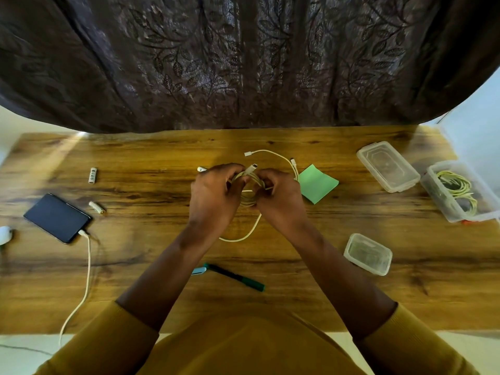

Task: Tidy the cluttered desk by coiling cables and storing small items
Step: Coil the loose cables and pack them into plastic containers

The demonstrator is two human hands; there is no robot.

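Mid-desk, the left hand (216, 193) and right hand (278, 197) both grip a part-coiled white cable (250, 185), its loose end looping toward the near edge and a plug poking out on the far side. A green sticky pad (318, 184) lies just right; 2 batteries (92, 175) and a phone (57, 217) sit left on the wooden desk (297, 293).

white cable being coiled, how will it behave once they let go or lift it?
The white cable looks floppy: a loose loop hangs below both hands. Its free ends would likely trail. The left hand and right hand pinch the coil, which would probably spring open if released.
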